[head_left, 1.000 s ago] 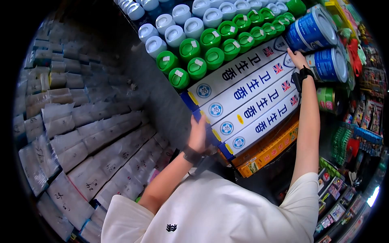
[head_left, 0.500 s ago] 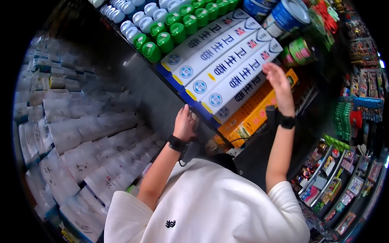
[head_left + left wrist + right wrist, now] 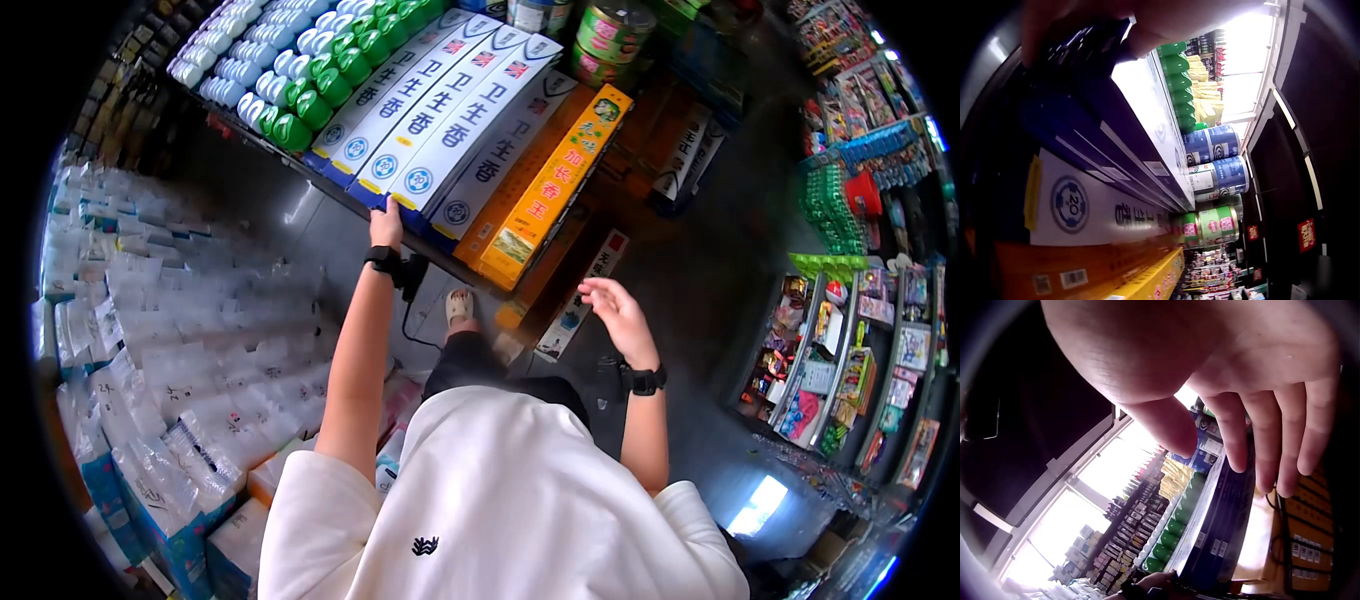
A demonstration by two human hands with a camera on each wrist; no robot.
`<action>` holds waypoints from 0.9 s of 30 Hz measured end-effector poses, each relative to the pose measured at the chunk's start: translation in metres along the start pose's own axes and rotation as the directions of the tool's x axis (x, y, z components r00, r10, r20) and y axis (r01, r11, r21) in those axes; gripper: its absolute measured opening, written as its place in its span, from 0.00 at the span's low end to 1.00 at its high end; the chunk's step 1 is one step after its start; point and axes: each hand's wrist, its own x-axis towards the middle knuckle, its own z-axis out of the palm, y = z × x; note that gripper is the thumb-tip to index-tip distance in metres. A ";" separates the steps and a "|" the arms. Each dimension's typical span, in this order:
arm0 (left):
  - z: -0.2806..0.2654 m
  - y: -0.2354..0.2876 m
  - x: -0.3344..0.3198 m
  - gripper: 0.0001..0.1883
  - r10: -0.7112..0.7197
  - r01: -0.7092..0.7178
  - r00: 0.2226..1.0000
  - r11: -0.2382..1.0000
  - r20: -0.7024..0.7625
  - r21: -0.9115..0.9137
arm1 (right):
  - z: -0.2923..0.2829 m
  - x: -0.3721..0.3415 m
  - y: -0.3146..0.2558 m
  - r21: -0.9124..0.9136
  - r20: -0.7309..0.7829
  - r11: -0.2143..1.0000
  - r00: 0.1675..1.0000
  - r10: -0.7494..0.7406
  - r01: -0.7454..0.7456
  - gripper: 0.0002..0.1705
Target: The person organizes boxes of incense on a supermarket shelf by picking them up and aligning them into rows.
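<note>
Long white boxes (image 3: 440,118) with blue ends lie side by side in a raised row, with a lower white box (image 3: 508,160) beside them. My left hand (image 3: 386,228) is at their near blue ends. In the left wrist view, that hand (image 3: 1179,17) has thumb and fingers around a dark blue box end (image 3: 1085,53). My right hand (image 3: 625,322) hangs in the air right of the orange and yellow boxes (image 3: 550,190), holding nothing. Spread, slightly bent fingers of the right hand (image 3: 1210,362) show in the right wrist view.
Green-capped bottles (image 3: 352,66) and pale-capped bottles (image 3: 262,60) stand left of the boxes; cans (image 3: 612,35) stand behind. Plastic-wrapped packs (image 3: 190,330) fill the left side. A long box (image 3: 583,295) lies low under the shelf edge. Display racks (image 3: 850,370) stand at right.
My right hand has left the boxes' far end and moved back toward my body. The left hand came off the near ends, then returned to them. The head view has shifted, showing more floor.
</note>
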 end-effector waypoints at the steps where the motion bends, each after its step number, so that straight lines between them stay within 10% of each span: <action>1: -0.002 -0.002 0.004 0.27 0.042 -0.042 0.999 0.998 0.002 0.043 | -0.001 -0.007 0.008 0.020 -0.014 1.000 1.000 0.015 -0.015 0.17; 4: -0.010 0.008 0.011 0.31 0.091 -0.105 0.994 0.958 0.066 0.268 | 0.001 -0.024 0.023 0.045 -0.024 0.997 0.997 0.070 -0.069 0.16; 5: -0.016 0.023 0.007 0.33 -0.149 0.081 0.974 0.932 0.170 0.352 | 0.002 -0.027 0.030 0.056 -0.017 0.994 0.996 0.091 -0.090 0.16; 10: -0.030 0.055 -0.012 0.37 -0.030 -0.152 0.956 0.798 0.290 0.583 | 0.005 -0.032 0.064 -0.013 -0.019 0.992 0.992 0.123 -0.123 0.17; 20: -0.044 0.027 -0.031 0.47 -0.074 -0.046 0.946 0.933 0.317 0.357 | 0.037 -0.021 0.079 -0.061 -0.094 0.986 0.984 0.151 -0.157 0.16; 27: -0.062 -0.004 -0.147 0.31 -0.286 0.094 0.713 0.944 0.641 0.317 | 0.052 -0.027 0.097 0.025 -0.237 0.973 0.944 0.228 -0.229 0.16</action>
